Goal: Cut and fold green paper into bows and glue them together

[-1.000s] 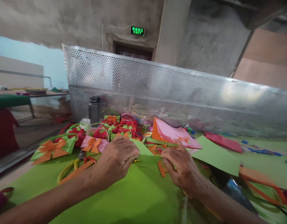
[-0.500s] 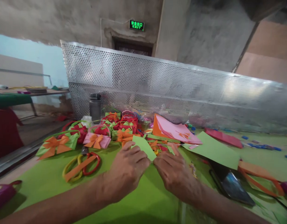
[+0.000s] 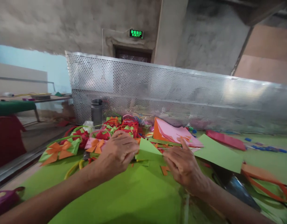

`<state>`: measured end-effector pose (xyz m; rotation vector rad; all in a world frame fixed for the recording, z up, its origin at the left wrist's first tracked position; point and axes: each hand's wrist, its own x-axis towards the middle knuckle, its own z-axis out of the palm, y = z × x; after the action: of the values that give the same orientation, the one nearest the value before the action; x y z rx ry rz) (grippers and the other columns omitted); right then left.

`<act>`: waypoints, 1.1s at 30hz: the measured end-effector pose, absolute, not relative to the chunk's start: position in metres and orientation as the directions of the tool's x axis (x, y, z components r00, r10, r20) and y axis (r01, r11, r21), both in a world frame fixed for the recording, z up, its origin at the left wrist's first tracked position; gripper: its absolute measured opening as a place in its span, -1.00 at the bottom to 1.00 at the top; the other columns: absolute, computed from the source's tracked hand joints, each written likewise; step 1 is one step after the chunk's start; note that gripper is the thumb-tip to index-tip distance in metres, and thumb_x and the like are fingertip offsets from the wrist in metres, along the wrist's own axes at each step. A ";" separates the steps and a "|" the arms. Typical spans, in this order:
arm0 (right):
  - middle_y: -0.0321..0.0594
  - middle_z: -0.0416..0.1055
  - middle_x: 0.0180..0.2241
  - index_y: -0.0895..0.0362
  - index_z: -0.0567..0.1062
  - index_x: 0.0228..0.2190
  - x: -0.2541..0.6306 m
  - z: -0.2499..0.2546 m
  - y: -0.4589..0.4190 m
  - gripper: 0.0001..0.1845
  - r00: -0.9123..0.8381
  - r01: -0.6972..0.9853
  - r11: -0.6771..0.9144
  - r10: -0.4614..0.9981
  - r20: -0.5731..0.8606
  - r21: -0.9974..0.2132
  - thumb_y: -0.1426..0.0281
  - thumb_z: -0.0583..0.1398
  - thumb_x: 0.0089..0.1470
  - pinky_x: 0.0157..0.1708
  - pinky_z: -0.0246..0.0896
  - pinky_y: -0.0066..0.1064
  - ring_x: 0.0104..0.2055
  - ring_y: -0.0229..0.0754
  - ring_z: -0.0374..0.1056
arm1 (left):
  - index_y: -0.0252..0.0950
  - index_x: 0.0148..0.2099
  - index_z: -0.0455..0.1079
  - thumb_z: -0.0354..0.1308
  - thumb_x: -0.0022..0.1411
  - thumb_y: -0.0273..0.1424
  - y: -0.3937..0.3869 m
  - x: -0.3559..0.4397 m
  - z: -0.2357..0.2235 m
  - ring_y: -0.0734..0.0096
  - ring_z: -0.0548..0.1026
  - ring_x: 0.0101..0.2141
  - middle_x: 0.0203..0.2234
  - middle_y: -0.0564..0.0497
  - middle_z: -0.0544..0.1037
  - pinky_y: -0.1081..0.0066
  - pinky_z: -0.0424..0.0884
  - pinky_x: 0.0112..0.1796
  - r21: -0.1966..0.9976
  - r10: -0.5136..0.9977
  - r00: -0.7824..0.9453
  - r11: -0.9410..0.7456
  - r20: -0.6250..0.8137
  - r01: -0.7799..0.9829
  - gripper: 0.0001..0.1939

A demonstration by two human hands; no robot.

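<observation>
A light green sheet of paper stretches between my two hands above the green tabletop. My left hand pinches its left edge, with the thumb and fingers pressed together. At the right corner my right hand grips the same sheet, its index finger pointing up. Just below the sheet lies a small orange cut piece. Scissors with a yellow handle are mostly hidden behind my left hand and wrist. Small paper bags with an orange bow stand left of my left hand.
Behind my hands are folded pink sheets and a larger green sheet. A dark phone lies right of my right forearm. A grey bottle stands before the perforated metal panel. A purple tape measure sits front left.
My hands have moved apart, the left one leftward over the scissors, and more of the green sheet shows between them. The orange cut piece has come into sight. The view has tilted up slightly.
</observation>
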<state>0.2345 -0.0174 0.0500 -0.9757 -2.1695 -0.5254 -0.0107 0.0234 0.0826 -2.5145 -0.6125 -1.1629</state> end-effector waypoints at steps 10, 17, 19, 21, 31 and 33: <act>-0.34 0.48 -0.49 0.07 0.42 -0.44 0.234 0.043 -0.014 -0.84 -0.227 0.721 0.645 0.566 0.793 -0.254 0.41 0.09 0.15 0.10 -0.06 -0.01 -0.50 -0.26 0.34 | -0.33 -0.30 0.45 0.11 0.17 -0.34 0.027 -0.005 0.065 0.39 0.51 -0.40 -0.42 0.00 0.57 0.42 0.43 -0.38 0.559 0.692 0.378 -0.721 0.615 0.409 -0.83; -0.29 0.51 -0.38 0.07 0.42 -0.38 0.226 0.038 -0.019 -0.87 -0.293 0.703 0.687 0.516 0.805 -0.184 0.49 0.10 0.14 0.11 -0.09 0.01 -0.33 -0.21 0.41 | -0.31 -0.38 0.47 0.20 0.09 -0.39 0.019 0.009 0.053 0.42 0.52 -0.44 -0.48 0.02 0.57 0.40 0.45 -0.37 0.577 0.654 0.352 -0.757 0.670 0.307 -0.91; -0.28 0.52 -0.38 0.08 0.43 -0.39 0.225 0.037 -0.020 -0.87 -0.307 0.697 0.697 0.505 0.806 -0.171 0.51 0.11 0.13 0.07 -0.03 -0.02 -0.31 -0.20 0.41 | -0.32 -0.41 0.43 0.21 0.05 -0.43 0.017 0.009 0.053 0.46 0.48 -0.49 -0.53 0.05 0.54 0.44 0.43 -0.42 0.598 0.671 0.268 -0.740 0.692 0.308 -0.95; -0.26 0.52 -0.37 0.08 0.44 -0.38 0.224 0.036 -0.019 -0.87 -0.308 0.694 0.699 0.504 0.807 -0.171 0.52 0.12 0.12 0.05 0.02 -0.03 -0.32 -0.20 0.41 | -0.33 -0.40 0.38 0.25 -0.02 -0.44 0.018 0.009 0.053 0.48 0.45 -0.50 -0.52 0.06 0.50 0.46 0.42 -0.46 0.624 0.690 0.141 -0.709 0.710 0.328 -0.89; -0.23 0.51 -0.40 0.14 0.45 -0.38 0.220 0.038 -0.026 -0.84 -0.357 0.666 0.740 0.427 0.830 -0.094 0.58 0.10 0.09 -0.06 0.14 -0.18 -0.30 -0.22 0.40 | -0.31 -0.13 0.44 0.21 0.02 -0.45 0.010 0.011 0.062 0.55 0.42 -0.69 -0.49 0.01 0.57 0.57 0.33 -0.70 0.902 0.862 0.377 -0.411 0.338 0.131 -0.71; -0.21 0.52 -0.40 0.15 0.47 -0.39 0.219 0.040 -0.027 -0.84 -0.391 0.677 0.732 0.445 0.805 -0.076 0.55 0.09 0.11 -0.07 0.15 -0.19 -0.31 -0.21 0.40 | -0.33 -0.36 0.49 0.19 0.04 -0.40 0.011 0.011 0.060 0.57 0.46 -0.66 -0.20 -0.10 0.56 0.54 0.39 -0.66 0.908 0.857 0.397 -0.402 0.327 0.120 -0.89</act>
<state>0.2191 -0.0273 0.0398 -0.8487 -2.0508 -0.3323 0.0107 0.0107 0.0604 -3.1986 -1.5156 -1.9186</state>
